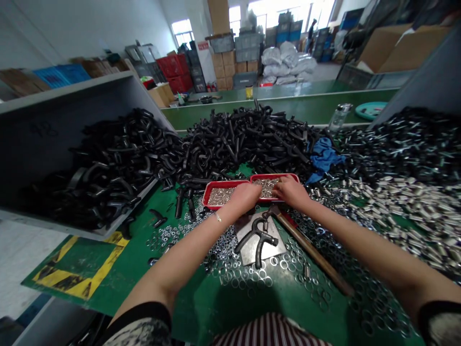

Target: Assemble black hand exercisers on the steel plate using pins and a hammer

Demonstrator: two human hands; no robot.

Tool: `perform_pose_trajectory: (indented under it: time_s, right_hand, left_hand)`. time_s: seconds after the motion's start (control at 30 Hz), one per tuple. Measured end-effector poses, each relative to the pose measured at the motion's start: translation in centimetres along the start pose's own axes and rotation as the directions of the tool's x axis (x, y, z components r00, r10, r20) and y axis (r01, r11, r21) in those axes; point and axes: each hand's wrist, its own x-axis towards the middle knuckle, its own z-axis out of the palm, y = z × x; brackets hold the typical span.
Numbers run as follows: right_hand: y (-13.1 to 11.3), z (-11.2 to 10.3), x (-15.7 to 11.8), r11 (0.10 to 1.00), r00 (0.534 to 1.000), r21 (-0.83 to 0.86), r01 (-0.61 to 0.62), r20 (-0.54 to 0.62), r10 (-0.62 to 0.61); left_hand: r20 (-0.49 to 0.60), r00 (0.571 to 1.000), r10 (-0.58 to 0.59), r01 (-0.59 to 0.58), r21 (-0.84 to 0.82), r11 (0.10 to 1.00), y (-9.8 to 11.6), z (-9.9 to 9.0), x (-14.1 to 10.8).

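Observation:
My left hand (245, 198) rests at the near edge of a red tray (220, 186) filled with small silver metal parts. My right hand (291, 191) reaches into a second red tray (275, 176), fingers down among the same parts. Whether either hand holds any is hidden. Just below my hands, a hammer with a wooden handle (309, 247) lies beside a steel plate (264, 250). Two black U-shaped metal pieces (256, 239) lie on that plate. Loose steel rings (239, 275) cover the green bench around it.
Heaps of black U-shaped metal pieces (245, 139) rise behind the trays, and a grey bin (72, 158) holds more at left. Silver sleeves (399, 206) spread to the right, beside a blue cloth (324, 156). A bottle (338, 117) stands beyond. Boxes and sacks fill the background.

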Motion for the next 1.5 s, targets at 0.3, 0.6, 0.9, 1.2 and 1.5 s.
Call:
perform_pose_trajectory:
  time_s: [0.3,0.6,0.9,1.2,1.5]
  right_hand:
    - [-1.6,1.9,1.7,1.0,1.0,-0.017,0.007,-0.008,-0.008]
    - [-1.0,2.1,0.9,0.99,0.988,0.134,-0.031,-0.144,0.05]
    - [-5.9,0.7,-13.2,0.696,0.975,0.711,0.099,0.072,-0.212]
    - [-17.1,5.6,-18.7,0.577,0.962,0.795,0.186,-0.029,-0.271]
    - [-15.4,7.0,-15.7,0.528,0.974,0.836,0.152,-0.036,-0.223]
  left_hand:
    - [-0.011,1.0,0.007,-0.007,0.07,0.998,0.8,2.6,4.5]
    - [-0.167,0.967,-0.192,0.151,-0.231,0.961,0.7,3.3,3.7]
    - [-0.276,0.893,-0.355,0.005,-0.783,0.622,-2.9,5.1,0.2]
    - [-0.203,0.955,-0.214,0.049,-0.605,0.794,-1.5,4.9,0.4]
    - [-0.19,0.956,-0.224,0.07,-0.593,0.802,-1.5,5.2,0.1]
